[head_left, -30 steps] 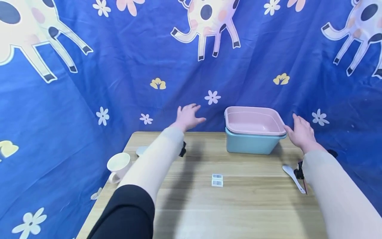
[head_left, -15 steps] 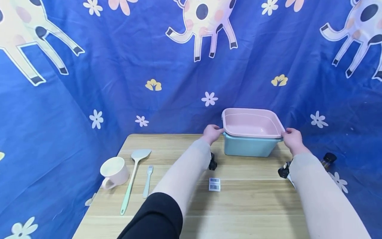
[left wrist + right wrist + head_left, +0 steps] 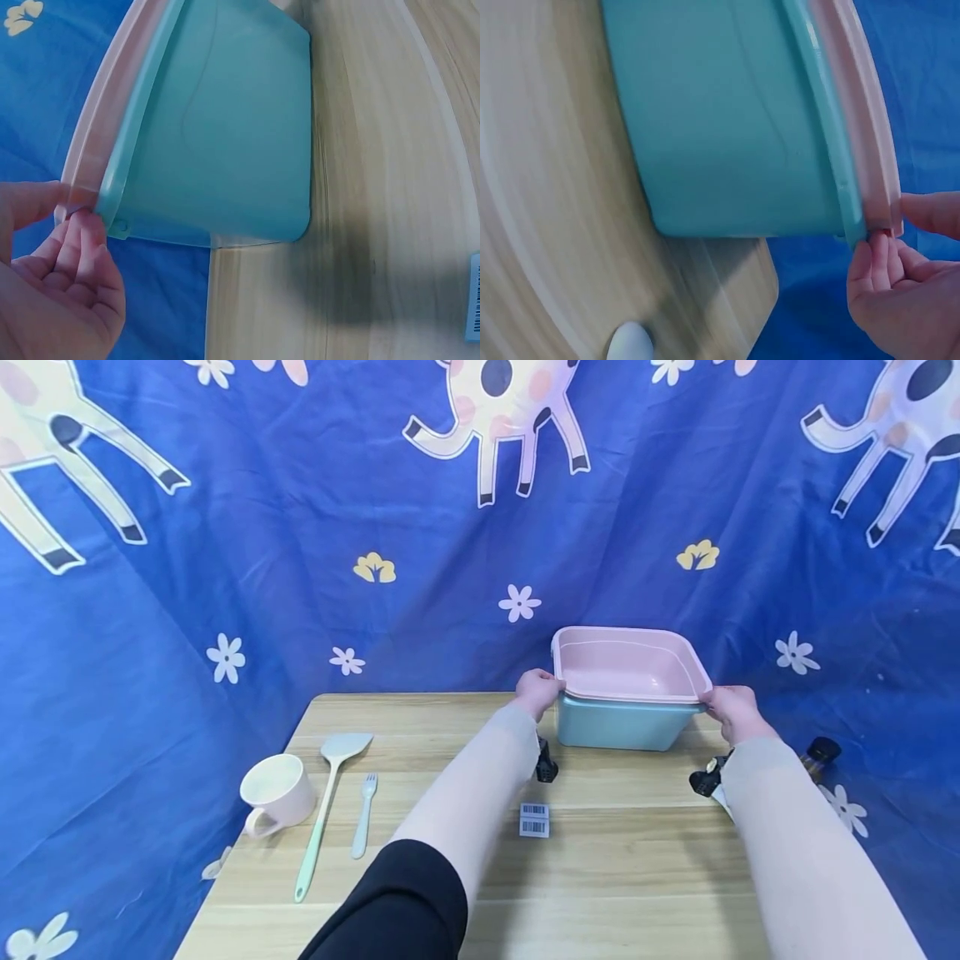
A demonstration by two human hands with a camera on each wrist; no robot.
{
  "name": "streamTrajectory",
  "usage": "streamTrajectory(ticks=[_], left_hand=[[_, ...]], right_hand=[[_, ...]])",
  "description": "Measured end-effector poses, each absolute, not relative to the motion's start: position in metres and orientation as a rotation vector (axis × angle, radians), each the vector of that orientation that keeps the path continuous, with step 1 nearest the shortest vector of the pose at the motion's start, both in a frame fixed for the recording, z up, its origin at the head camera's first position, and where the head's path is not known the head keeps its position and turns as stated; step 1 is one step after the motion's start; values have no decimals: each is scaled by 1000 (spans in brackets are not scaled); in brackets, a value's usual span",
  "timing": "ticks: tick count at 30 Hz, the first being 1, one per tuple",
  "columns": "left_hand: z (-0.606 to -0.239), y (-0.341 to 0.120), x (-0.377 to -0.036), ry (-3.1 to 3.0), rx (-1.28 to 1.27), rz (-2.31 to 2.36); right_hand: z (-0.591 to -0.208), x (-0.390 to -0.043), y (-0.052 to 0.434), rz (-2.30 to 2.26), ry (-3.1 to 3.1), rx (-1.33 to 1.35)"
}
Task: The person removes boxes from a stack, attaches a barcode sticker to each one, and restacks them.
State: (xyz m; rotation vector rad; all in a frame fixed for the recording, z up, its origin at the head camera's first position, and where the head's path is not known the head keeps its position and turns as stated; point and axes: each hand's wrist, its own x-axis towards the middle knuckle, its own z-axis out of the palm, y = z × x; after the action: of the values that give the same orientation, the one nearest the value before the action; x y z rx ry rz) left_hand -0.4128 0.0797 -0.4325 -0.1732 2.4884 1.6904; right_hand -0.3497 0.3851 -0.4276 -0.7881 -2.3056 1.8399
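Observation:
A pink plastic basin (image 3: 630, 664) sits nested inside a teal one (image 3: 615, 727) at the back right of the table. My left hand (image 3: 537, 692) grips the pink rim at its left end. In the left wrist view, that thumb lies on top of the pink rim (image 3: 94, 135) and curled fingers come up from below, beside the teal lip. At the opposite end my right hand (image 3: 735, 710) pinches the rim in the same way. The right wrist view has its thumb over the pink edge (image 3: 870, 127), fingertips tucked under it. The teal basin's base rests on the tabletop.
On the left stand a white mug (image 3: 279, 793), a spatula with a green handle (image 3: 318, 835) and a small fork (image 3: 365, 818). A barcode label (image 3: 534, 820) lies mid-table. A white spoon end (image 3: 630, 343) and a dark-capped bottle (image 3: 821, 752) are at the right. A blue curtain hangs behind.
A second ago my left hand was raised left of the basins and the right beside their right end. Both have come to the pink rim and now grip it. The basins stay in place.

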Motion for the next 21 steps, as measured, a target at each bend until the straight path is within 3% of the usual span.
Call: streamTrajectory(ticks=[21], left_hand=[[-418, 79, -412, 2481, -137, 1680]], right_hand=[[-409, -339, 394, 2165, -2123, -677]])
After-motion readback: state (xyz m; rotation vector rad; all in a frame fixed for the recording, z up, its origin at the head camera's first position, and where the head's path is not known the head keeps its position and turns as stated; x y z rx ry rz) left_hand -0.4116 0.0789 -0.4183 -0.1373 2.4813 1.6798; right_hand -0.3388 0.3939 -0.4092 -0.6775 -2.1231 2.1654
